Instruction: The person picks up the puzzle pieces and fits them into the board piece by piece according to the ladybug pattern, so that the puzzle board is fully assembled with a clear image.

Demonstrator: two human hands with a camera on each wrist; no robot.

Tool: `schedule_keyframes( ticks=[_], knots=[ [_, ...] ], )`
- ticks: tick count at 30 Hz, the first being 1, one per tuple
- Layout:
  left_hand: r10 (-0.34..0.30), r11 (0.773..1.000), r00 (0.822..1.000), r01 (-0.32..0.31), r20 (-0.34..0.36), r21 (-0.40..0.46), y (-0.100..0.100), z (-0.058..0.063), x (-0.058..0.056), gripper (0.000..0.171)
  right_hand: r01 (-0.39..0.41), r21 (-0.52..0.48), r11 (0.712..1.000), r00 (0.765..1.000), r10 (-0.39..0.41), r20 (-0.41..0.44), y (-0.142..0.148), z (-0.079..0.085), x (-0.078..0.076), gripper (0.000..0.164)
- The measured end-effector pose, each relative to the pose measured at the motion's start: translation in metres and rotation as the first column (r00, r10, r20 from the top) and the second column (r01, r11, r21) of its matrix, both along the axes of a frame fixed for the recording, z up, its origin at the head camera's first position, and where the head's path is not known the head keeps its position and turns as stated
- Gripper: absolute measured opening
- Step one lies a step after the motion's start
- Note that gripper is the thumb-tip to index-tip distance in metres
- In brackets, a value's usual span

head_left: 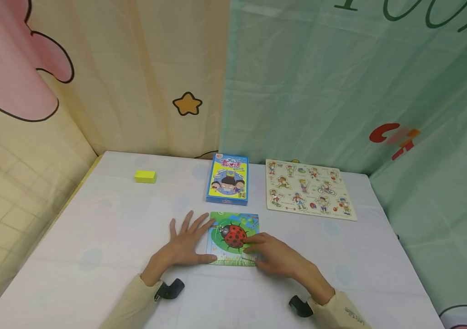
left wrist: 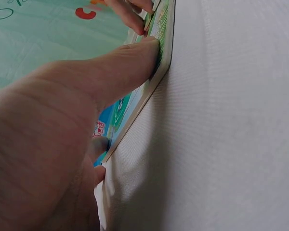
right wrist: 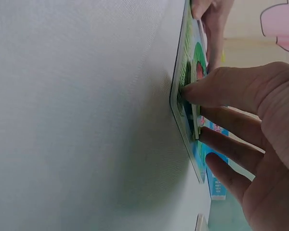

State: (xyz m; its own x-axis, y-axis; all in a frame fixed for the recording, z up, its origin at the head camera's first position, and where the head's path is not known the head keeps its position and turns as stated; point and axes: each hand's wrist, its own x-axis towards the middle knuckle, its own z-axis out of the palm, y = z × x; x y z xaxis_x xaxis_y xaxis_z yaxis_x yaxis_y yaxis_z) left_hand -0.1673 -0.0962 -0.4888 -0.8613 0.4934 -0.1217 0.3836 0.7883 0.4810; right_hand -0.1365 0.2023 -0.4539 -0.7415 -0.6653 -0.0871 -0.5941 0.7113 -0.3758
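A square ladybug puzzle (head_left: 225,257) lies flat near the middle of the table, its picture showing a red ladybug on green. My left hand (head_left: 184,246) spreads over its left side; the straight thumb rests on the lower left corner and the fingertips reach the left edge. From the right, my right hand (head_left: 276,257) bends over the puzzle. In the right wrist view its thumb and fingers pinch a puzzle piece (right wrist: 196,126), which stands slightly raised from the puzzle's frame. My right fingers hide part of the piece and of the puzzle's right side.
Just behind the puzzle lies a blue and yellow box (head_left: 227,179) with cartoon faces. A wooden peg-style board (head_left: 309,189) with children figures is at the back right. At the back left sits a yellow block (head_left: 145,177). Printed curtains stand behind the white-covered table (head_left: 93,219).
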Motion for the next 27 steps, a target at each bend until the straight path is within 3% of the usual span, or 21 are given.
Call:
schedule_keyframes(
  ticks=[10,15,23,27],
  knots=[
    [0.004,1.000,1.000,-0.004,-0.007,0.005,0.000,-0.001,0.001,0.101,-0.040,0.074,0.996,0.999,0.043,-0.032,-0.005,0.006,0.006,0.033],
    [0.004,1.000,1.000,-0.003,-0.011,0.007,0.001,0.000,0.001,0.100,-0.048,0.091,0.995,0.994,0.057,-0.091,-0.009,0.006,0.006,0.029],
    [0.009,1.000,1.000,-0.009,-0.005,0.002,0.001,0.003,0.001,0.101,0.059,0.087,0.994,0.996,-0.053,-0.064,-0.016,0.004,0.005,0.035],
    [0.007,1.000,1.000,-0.007,-0.006,0.000,0.001,0.002,0.001,0.101,0.074,0.077,0.994,0.996,-0.070,-0.053,-0.016,0.003,0.005,0.039]
  ],
)
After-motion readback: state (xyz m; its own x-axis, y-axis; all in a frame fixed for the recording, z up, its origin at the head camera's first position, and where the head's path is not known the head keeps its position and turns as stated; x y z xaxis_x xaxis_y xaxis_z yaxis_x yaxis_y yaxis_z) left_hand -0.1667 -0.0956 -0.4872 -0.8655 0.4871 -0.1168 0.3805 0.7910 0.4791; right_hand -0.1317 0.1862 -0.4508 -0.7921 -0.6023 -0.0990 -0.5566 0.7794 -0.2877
